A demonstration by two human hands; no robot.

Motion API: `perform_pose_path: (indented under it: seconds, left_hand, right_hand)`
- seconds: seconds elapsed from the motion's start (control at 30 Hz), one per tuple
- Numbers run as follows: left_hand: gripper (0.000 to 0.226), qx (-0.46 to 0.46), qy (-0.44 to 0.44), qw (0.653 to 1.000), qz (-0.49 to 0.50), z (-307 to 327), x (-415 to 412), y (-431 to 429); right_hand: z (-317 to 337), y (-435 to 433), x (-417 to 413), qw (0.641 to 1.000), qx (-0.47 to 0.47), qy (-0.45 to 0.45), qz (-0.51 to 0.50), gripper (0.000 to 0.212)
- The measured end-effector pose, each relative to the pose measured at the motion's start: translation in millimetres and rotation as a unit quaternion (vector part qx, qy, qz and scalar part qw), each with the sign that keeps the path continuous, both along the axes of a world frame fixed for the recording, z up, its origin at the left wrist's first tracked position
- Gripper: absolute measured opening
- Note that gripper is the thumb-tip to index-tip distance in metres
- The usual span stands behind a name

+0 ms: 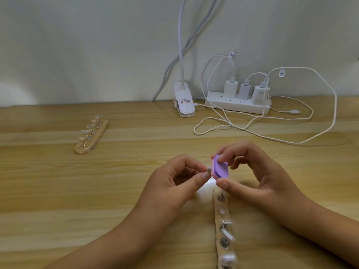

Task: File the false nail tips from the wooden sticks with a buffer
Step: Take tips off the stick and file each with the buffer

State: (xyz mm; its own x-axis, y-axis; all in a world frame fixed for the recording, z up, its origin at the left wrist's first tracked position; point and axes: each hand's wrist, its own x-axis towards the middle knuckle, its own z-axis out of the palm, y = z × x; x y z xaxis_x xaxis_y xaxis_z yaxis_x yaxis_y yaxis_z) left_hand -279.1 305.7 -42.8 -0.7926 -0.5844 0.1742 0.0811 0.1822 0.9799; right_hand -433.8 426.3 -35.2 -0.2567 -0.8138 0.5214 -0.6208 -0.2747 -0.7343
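Table (58, 191), 2 wooden sticks: far stick (91, 135) toward back-left w/ 5 pegs carrying clear tips; near stick (223, 230) at front edge, btwn the forearms. 1 purple buffer (278, 168), pinched btwn right hand (258, 171) thumb & forefinger. 1 nail tip (208, 168), pinched at left hand (174, 183) fingertips, touching buffer's left face, above near stick's far end. Back edge: 1 power strip (239, 106), 3 chargers (244, 90), 1 clip lamp (183, 103).

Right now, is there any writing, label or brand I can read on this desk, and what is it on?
No text is legible.
Sticker on the lamp clip: red and black print, too blurred to read.
Left cable tag and right cable tag: black code-like marks, too small to read.
Rightmost charger: faint grey lettering, blurred.
Purple buffer: no print visible.
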Motion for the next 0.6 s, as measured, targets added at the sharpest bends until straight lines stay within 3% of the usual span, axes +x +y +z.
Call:
perform_pose_path:
  seconds: [0.6]
  left_hand:
    - [0.014, 0.036, -0.003, 0.999, 0.004, 3.9, -0.2, 2.0]
  right_hand:
    - [-1.3, 1.0, -0.8, 0.999, -0.015, 0.038, 0.009, 0.027]
